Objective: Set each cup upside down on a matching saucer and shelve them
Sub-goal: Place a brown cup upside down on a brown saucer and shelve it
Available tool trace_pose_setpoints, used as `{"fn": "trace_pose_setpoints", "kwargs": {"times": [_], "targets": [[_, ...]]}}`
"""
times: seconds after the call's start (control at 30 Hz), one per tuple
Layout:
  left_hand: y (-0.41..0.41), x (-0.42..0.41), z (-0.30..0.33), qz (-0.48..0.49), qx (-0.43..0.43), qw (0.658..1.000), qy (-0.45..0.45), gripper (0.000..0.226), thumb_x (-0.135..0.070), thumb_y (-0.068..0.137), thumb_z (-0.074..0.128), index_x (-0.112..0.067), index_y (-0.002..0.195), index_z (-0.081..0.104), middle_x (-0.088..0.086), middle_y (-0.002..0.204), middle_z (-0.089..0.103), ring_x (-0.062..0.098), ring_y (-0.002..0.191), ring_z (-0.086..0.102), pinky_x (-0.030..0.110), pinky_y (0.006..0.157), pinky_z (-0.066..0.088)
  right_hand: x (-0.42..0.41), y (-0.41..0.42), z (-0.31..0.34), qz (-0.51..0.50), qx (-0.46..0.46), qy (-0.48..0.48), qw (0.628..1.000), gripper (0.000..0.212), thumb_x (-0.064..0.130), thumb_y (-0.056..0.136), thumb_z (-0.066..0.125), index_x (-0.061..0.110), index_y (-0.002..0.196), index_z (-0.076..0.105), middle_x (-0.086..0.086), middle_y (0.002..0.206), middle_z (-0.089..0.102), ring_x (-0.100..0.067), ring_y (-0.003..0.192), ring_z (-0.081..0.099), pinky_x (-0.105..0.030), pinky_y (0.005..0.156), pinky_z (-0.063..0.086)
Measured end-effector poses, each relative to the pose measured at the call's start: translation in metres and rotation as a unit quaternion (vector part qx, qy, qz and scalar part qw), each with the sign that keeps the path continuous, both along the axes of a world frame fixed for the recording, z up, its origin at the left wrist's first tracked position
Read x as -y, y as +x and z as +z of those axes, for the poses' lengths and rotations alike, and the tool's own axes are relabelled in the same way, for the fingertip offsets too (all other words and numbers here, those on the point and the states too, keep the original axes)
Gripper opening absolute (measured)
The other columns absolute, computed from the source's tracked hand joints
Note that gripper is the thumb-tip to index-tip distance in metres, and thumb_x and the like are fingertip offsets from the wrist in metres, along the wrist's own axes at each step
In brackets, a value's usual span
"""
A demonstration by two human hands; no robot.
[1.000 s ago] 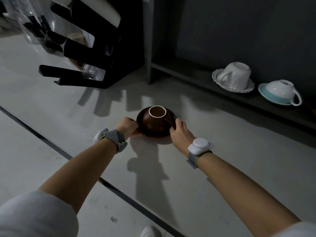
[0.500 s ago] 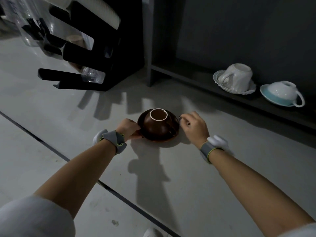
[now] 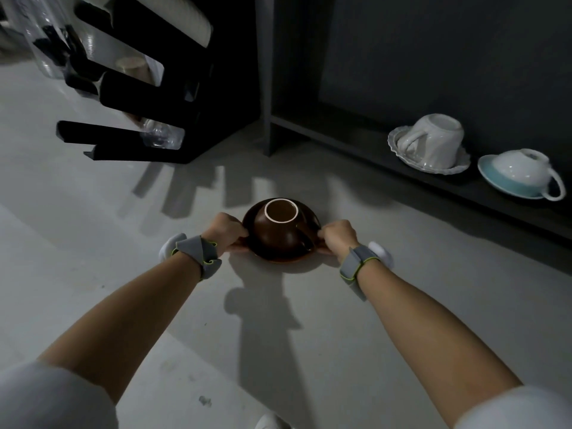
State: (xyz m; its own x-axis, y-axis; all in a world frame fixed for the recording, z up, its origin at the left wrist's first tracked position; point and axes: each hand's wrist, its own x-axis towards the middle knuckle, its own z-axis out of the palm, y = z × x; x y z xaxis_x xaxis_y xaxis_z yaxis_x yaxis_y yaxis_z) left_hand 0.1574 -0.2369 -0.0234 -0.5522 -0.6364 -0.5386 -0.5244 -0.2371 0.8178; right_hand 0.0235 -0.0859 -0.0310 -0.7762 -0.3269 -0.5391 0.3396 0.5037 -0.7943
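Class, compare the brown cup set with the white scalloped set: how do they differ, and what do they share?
The brown cup and saucer sit on the floor, gripped by both hands; the white cup and scalloped saucer rest untouched on the shelf. Brown is rounder and lower; white is taller. Both cups are upside down on matching saucers.

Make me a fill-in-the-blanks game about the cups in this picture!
1. The brown cup sits ____ down on its brown saucer.
2. The person holds the saucer's edges with ____ hands.
3. ____ cups already stand on the dark shelf.
4. The cup with the blue saucer is ____.

Missing words: upside; both; two; white
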Motion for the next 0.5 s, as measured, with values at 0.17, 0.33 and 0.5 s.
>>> {"fn": "trace_pose_setpoints", "kwargs": {"times": [0.17,0.33,0.5], "targets": [[-0.003,-0.005,0.003,0.002,0.038,0.999,-0.036,0.023,0.015,0.084,0.046,0.001,0.066,0.05,0.022,0.08,0.057,0.032,0.061,0.057,0.042,0.06,0.059,-0.001,-0.004,0.006,0.012,-0.013,0.018,1.0,0.027,-0.009,0.082,0.055,-0.013,0.108,0.063,-0.028,0.118,0.062,-0.045,0.104,0.062,-0.042,0.073,0.057],[-0.014,-0.015,0.033,0.013,0.015,0.999,-0.05,0.019,0.014,0.086,0.044,0.004,0.072,0.051,0.035,0.107,0.059,0.048,0.098,0.063,0.042,0.078,0.056,-0.005,-0.021,0.028,0.02,-0.032,-0.008,0.999,0.016,-0.008,0.083,0.053,-0.008,0.096,0.063,-0.026,0.11,0.061,-0.045,0.103,0.061,-0.039,0.069,0.056],[-0.033,-0.014,0.064,0.022,-0.004,0.996,-0.089,0.012,0.011,0.084,0.048,0.005,0.079,0.057,0.032,0.11,0.064,0.042,0.104,0.064,0.042,0.087,0.054,-0.006,-0.04,0.058,0.018,-0.046,-0.045,0.998,0.027,-0.009,0.082,0.053,0.002,0.057,0.051,-0.014,0.071,0.058,-0.032,0.085,0.064,-0.032,0.052,0.057]]}}
